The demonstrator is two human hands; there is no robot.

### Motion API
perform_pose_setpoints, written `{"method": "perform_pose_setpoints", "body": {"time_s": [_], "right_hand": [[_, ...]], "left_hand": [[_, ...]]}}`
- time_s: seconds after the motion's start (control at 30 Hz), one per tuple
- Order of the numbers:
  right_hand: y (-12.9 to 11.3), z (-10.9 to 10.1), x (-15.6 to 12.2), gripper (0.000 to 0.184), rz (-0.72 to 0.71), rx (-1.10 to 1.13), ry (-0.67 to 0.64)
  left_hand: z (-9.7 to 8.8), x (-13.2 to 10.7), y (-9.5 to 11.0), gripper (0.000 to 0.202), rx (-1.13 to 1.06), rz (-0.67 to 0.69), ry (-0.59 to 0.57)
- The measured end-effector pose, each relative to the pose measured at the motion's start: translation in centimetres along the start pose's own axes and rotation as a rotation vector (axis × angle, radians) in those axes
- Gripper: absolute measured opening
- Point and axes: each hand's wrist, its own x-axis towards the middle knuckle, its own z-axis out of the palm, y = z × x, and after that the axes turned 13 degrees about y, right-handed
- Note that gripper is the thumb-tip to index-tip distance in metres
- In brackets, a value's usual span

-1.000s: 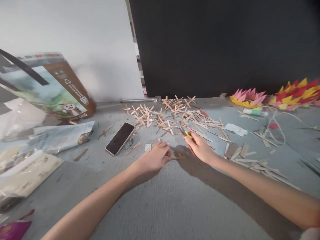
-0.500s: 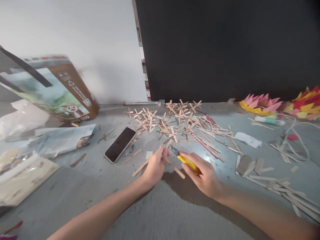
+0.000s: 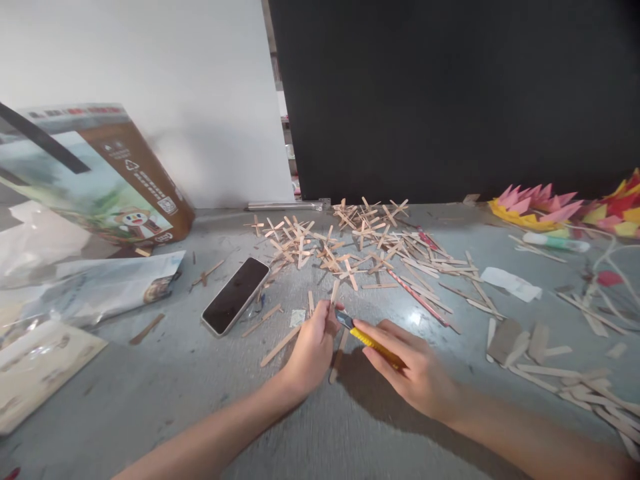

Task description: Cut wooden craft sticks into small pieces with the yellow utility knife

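My left hand [image 3: 311, 347] is closed around crossed wooden craft sticks [image 3: 338, 358], whose ends stick out above and below the fingers. In my right hand [image 3: 413, 365] is a yellow utility knife [image 3: 377, 347], its dark tip end up against the left fingers and the stick. Whether the blade touches the wood I cannot tell. A loose craft stick [image 3: 280, 347] lies on the table just left of my left hand. Beyond both hands is a pile of crossed craft sticks [image 3: 330, 250].
A phone [image 3: 236, 297] lies left of the hands. Further left stand a printed bag [image 3: 133, 180] and plastic packages [image 3: 120, 283]. Loose flat sticks [image 3: 575, 380], a glue tube [image 3: 555, 241] and pink and yellow paper crowns [image 3: 537, 203] are at the right. A black board [image 3: 450, 100] rises behind.
The sticks in my left hand have turned to a steeper angle. My right hand has brought the knife's tip closer, up to the left fingers. The view has shifted slightly.
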Motion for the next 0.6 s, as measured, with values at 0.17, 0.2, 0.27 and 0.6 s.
{"method": "perform_pose_setpoints", "body": {"time_s": [0.17,0.2,0.27,0.6], "right_hand": [[-0.58,0.04,-0.15,0.049,0.02,0.005,-0.023],[-0.67,0.08,-0.22,0.049,0.027,-0.003,-0.023],[-0.77,0.18,-0.38,0.049,0.05,-0.013,-0.025],[-0.86,0.15,-0.7,0.051,0.09,0.04,-0.005]], "left_hand": [[-0.17,-0.44,0.46,0.025,0.058,-0.026,-0.058],[-0.18,-0.51,0.36,0.026,0.061,-0.015,-0.055],[-0.18,-0.59,0.11,0.027,0.069,0.023,-0.041],[-0.28,-0.71,-0.21,0.028,0.103,0.116,-0.016]]}}
